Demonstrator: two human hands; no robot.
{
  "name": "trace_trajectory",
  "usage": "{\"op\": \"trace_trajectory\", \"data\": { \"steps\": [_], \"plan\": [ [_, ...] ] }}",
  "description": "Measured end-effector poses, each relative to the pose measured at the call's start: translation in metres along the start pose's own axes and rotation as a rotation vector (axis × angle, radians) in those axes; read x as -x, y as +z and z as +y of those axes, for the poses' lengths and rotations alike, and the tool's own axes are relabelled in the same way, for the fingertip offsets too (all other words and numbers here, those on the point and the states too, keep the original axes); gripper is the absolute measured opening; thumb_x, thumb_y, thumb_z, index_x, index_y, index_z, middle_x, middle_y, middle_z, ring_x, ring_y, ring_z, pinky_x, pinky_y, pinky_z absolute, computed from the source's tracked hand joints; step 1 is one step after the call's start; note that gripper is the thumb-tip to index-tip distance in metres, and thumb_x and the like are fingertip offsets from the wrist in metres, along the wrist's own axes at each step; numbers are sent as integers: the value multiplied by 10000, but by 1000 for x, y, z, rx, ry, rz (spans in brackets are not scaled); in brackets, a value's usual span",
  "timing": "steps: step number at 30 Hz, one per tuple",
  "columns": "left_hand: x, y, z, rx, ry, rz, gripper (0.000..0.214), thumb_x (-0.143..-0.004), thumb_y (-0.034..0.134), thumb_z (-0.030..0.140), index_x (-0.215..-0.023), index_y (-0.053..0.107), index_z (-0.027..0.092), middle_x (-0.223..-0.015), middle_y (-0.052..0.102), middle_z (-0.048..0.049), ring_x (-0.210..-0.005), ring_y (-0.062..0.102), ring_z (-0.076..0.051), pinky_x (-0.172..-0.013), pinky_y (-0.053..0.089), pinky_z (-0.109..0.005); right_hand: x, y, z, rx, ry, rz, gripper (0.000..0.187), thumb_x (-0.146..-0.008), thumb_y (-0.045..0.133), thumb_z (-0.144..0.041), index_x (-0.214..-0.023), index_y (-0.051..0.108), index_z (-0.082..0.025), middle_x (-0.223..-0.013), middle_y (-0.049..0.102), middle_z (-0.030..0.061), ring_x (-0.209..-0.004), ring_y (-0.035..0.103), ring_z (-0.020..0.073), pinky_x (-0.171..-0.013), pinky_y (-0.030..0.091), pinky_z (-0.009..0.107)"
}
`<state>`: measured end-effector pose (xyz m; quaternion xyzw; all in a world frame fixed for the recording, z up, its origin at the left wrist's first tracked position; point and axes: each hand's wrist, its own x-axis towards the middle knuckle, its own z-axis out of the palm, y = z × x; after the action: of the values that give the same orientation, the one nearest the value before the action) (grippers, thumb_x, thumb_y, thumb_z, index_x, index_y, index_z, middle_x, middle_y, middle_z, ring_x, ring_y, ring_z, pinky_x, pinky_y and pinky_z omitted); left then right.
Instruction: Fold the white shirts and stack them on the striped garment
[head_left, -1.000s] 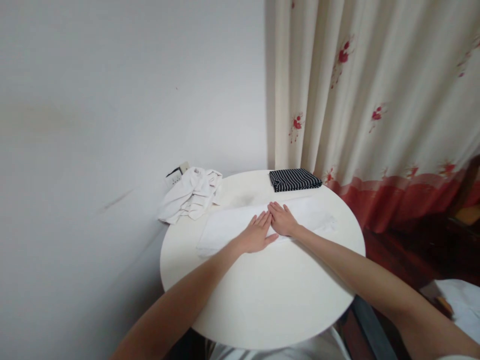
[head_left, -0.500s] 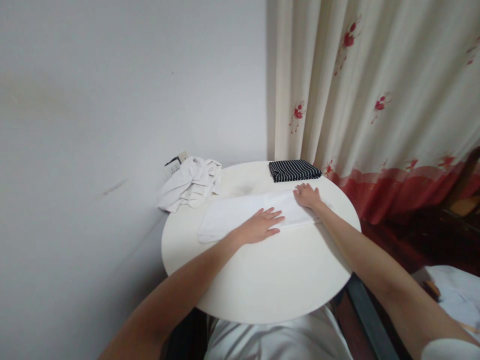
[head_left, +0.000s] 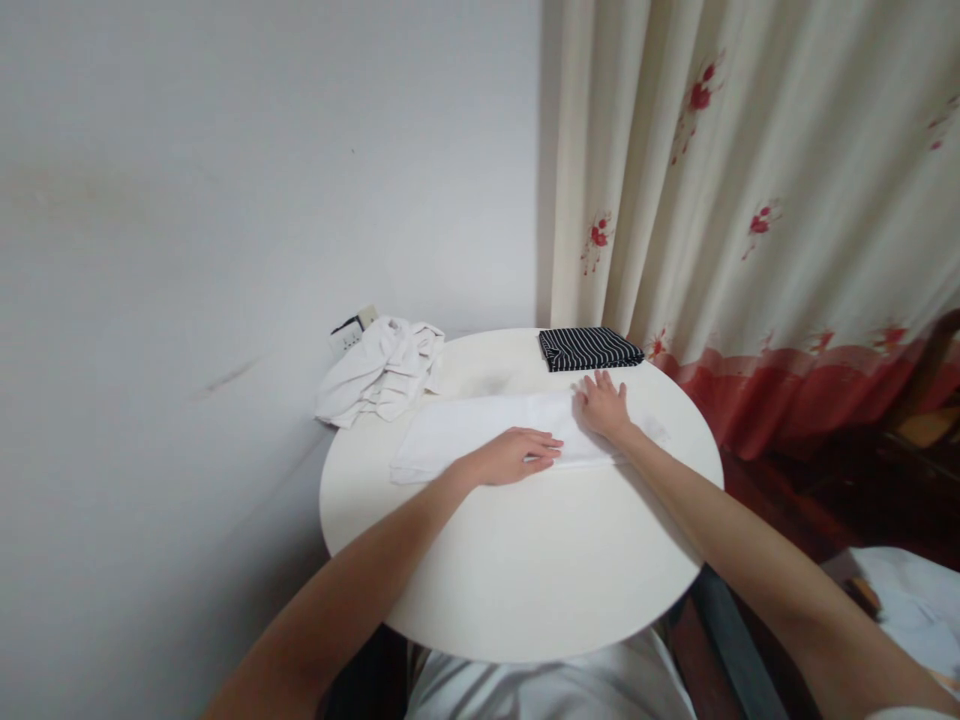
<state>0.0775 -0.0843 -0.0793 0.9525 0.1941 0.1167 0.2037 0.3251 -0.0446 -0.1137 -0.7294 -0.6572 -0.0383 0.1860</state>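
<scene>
Now the right hand (head_left: 604,406), fingers spread, has been parted from the loosely opened left hand (head_left: 516,457), the white cloth (head_left: 446,430) left flat beneath, contact hard to confirm.

White cloth (head_left: 480,420), flat, apparently folded.

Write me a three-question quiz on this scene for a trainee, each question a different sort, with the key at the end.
1. True or false: the striped cloth lies folded near the far edge of the table.

2. Which lies under both the left hand and the right hand?
A) the crumpled cloth
B) the flat white cloth
C) the curtain

3. Fill in: of the two hands, the ____ one is nearer the striped cloth.

Key: 1. True. 2. B. 3. Right.
</scene>
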Motion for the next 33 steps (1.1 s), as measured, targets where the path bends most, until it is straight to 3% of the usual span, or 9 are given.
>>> {"op": "trace_trajectory", "data": {
  "steps": [2, 6, 10, 14, 17, 25, 30, 33],
  "plan": [
    [-2, 3, -1, 3, 0, 38, 374, -1051, 412, 397, -1258, 696, 269, -1371, 646, -15, -1330, 536, -165, -1157, 361, -327, 5, 6, -16, -28, -111, -60, 493, -1019, 351, -349, -1462, 443, -153, -1613, 326, 166, -1502, 217, 307, -1171, 193, 565],
    [-7, 11, -7, -14, 23, 129, 316, -1028, 485, 381, -1164, 738, 251, -1276, 707, -30, -1230, 611, -185, -1096, 412, -337, -8, 8, -35, -86, -191, -136, 438, -1017, 348, -329, -1369, 520, -132, -1531, 450, 182, -1449, 337, 306, -1143, 286, 513],
    [-8, 15, -12, 14, 35, 168, 265, -1014, 523, 343, -1124, 747, 252, -1234, 726, -31, -1188, 632, -180, -1060, 431, -324, -63, -6, -34, -74, -95, -86, 465, -1026, 287, -306, -1392, 479, -94, -1452, 515, 218, -1366, 446, 290, -1097, 356, 416],
    [-8, 15, -11, 13, 23, 191, 247, -1012, 527, 314, -1112, 744, 252, -1238, 724, -26, -1162, 645, -176, -1044, 431, -321, -121, -13, -25, -53, -6, -126, 501, -1029, 252, -332, -1323, 540, -45, -1343, 587, 265, -1273, 533, 349, -1061, 373, 501],
    [-7, 14, -8, 2, 15, 178, 232, -1008, 532, 290, -1106, 741, 259, -1241, 723, -9, -1177, 636, -171, -1036, 423, -312, -143, -5, -23, -43, -9, -186, 538, -1036, 246, -373, -1241, 616, -40, -1289, 625, 270, -1244, 560, 362, -1075, 339, 554],
    [-7, 10, -2, -23, -54, 145, 220, -994, 539, 249, -1121, 716, 280, -1280, 702, 12, -1202, 611, -187, -1039, 390, -356, -137, 41, -46, -55, -259, -263, 487, -987, 478, -487, -1264, 649, -125, -1467, 518, 206, -1407, 404, 321, -1160, 243, 497],
    [-8, 11, -2, -33, -72, 150, 204, -983, 554, 250, -1110, 708, 293, -1278, 698, 23, -1202, 600, -196, -1037, 384, -368, -148, 43, -52, -139, -270, -202, 448, -1009, 423, -475, -1073, 749, -174, -1165, 727, 143, -1156, 629, 261, -1005, 424, 332],
    [-7, 11, -3, -35, -67, 150, 205, -983, 556, 251, -1120, 702, 293, -1279, 695, 24, -1203, 596, -195, -1035, 385, -364, -158, 35, -47, -185, -157, -41, 518, -1043, 273, -374, -1176, 717, -141, -1167, 723, 159, -1110, 649, 261, -959, 449, 323]
  ]
}}
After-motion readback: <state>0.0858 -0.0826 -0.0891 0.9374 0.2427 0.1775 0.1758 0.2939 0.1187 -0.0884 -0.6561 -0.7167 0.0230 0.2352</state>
